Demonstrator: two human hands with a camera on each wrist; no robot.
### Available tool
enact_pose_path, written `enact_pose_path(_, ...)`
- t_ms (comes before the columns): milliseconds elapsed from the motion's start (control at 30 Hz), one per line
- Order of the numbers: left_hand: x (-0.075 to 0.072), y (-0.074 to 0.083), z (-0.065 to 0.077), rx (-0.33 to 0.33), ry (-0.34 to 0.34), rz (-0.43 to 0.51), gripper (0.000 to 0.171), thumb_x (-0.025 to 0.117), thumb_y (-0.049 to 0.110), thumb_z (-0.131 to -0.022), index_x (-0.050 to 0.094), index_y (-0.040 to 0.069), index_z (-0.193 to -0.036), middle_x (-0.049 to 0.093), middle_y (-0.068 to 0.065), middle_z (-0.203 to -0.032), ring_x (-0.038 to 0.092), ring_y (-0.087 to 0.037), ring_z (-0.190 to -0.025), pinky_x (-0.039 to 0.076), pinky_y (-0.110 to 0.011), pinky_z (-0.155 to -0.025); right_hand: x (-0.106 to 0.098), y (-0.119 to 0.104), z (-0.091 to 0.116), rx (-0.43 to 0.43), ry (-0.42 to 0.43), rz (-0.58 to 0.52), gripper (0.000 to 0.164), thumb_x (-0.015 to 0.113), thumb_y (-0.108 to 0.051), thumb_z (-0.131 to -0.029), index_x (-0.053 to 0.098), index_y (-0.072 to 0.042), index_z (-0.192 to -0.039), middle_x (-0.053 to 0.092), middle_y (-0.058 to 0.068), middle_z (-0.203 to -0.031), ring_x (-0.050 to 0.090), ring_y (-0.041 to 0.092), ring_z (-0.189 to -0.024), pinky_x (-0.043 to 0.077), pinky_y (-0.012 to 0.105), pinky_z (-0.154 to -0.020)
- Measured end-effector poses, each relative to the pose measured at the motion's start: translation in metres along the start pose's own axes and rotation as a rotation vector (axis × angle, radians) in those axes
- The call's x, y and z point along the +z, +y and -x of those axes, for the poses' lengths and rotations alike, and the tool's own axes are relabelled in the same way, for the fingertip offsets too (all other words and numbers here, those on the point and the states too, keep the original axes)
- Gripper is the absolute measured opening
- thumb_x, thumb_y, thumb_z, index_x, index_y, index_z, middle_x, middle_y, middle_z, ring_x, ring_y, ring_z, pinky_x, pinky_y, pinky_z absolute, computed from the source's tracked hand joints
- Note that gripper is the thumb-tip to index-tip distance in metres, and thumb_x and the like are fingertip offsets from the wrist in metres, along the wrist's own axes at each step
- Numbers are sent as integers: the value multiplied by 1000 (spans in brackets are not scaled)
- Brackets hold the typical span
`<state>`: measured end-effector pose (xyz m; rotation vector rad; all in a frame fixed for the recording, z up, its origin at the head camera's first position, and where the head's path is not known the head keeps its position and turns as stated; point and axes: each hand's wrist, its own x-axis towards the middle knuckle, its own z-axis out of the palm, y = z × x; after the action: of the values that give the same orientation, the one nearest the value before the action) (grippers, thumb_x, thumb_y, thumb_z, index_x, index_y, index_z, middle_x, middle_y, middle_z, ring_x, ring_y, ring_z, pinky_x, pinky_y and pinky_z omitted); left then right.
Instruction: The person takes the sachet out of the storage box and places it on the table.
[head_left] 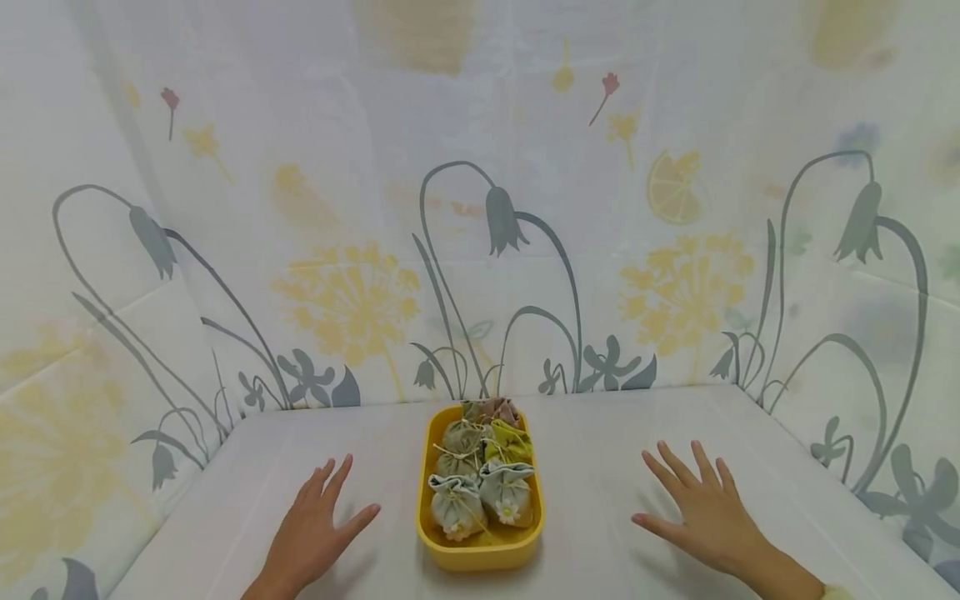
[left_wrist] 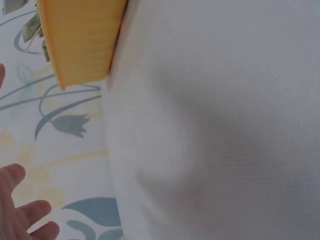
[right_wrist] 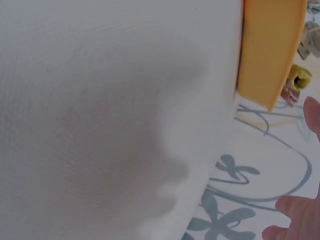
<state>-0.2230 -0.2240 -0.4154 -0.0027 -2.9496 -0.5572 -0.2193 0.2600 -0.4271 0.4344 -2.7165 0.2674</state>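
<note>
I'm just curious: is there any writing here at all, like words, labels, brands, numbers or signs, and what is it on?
No readable text in any view.
Yellow bin: no lettering on the sides that show.
Cloth pouches: flower trims on the front two, no readable labels.
Backdrop: printed plants; some faint orange marks are too blurred to make out.

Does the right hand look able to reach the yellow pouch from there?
Likely yes: the right hand holds nothing, no object shows between it and the tray, and the yellow pouch, on that side, has its top uncovered.
</note>
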Motion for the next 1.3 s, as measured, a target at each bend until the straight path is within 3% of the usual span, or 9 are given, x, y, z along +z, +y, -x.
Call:
enact_pose_path(400, 0, 15, -4, -28, 18, 231, 93, 60, 66, -76, 32, 10, -145, 36, -23, -141, 32, -42, -127, 32, -63, -96, 5, -22, -8, -8, 11, -106, 79, 62, -58, -79, 41, -14, -141, 34, 15, -145, 15, 51, -132, 8, 65, -103)
enact_pose_path(533, 6, 19, -8, 12, 53, 352, 92, 67, 61, -74, 34, 10, -144, 38, -18, -141, 36, -37, -127, 35, -56, -99, 8, -29, -11, 4, 6, -131, 78, 64, -56, -79, 43, -13, -140, 35, 14, -145, 17, 51, -131, 18, 68, -98)
enact_pose_path(767, 13, 26, -16, 68, 114, 520, 83, 76, 43, -74, 38, 10, -140, 45, -15, -134, 45, -32, -120, 43, -45, -96, 15, -39, -18, 3, 4, -158, 79, 63, -57, -79, 43, -11, -140, 37, 15, -144, 18, 52, -130, 21, 66, -99)
enact_pose_path(1033, 21, 36, -21, 45, 72, 639, 76, 78, 33, -75, 41, 9, -137, 49, -17, -128, 50, -32, -114, 47, -42, -91, 22, -50, -23, -1, -6, -196, 78, 62, -56, -80, 43, -10, -140, 37, 15, -144, 19, 48, -131, 22, 64, -100)
enact_pose_path(1300, 29, 44, -26, 19, -9, 720, 76, 80, 32, -72, 44, 6, -134, 51, -18, -125, 55, -30, -108, 50, -40, -86, 23, -66, -32, 23, -79, -258, 81, 59, -58, -82, 39, -7, -142, 32, 14, -146, 19, 40, -135, 22, 61, -103)
